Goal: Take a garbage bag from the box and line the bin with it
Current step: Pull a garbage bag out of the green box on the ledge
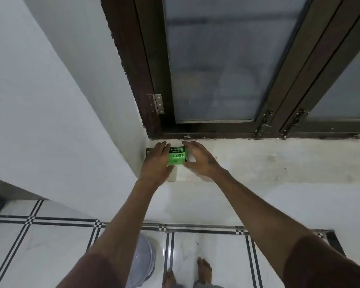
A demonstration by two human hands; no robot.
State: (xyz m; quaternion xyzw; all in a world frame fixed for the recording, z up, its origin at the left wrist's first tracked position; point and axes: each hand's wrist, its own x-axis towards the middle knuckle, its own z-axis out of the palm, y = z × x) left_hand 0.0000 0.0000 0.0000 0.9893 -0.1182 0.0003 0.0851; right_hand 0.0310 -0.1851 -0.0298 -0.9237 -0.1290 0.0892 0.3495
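A green and black garbage-bag box (176, 156) lies on the white window sill (258, 161), in the corner by the left wall. My left hand (157, 163) lies over the box's left side, thumb under its near edge, gripping it. My right hand (200, 160) cups the box's right end with fingers spread; whether it touches is unclear. Down on the floor, partly hidden by my left arm, stands a pale grey bin (142, 260) with a translucent rim.
A dark wooden window frame (154, 69) with frosted panes rises behind the sill, with a hinge (157, 103) and latches (265, 121) low on it. A white wall (50, 100) closes the left side. White tiles with black lines (206, 229) cover the floor by my bare feet (204, 269).
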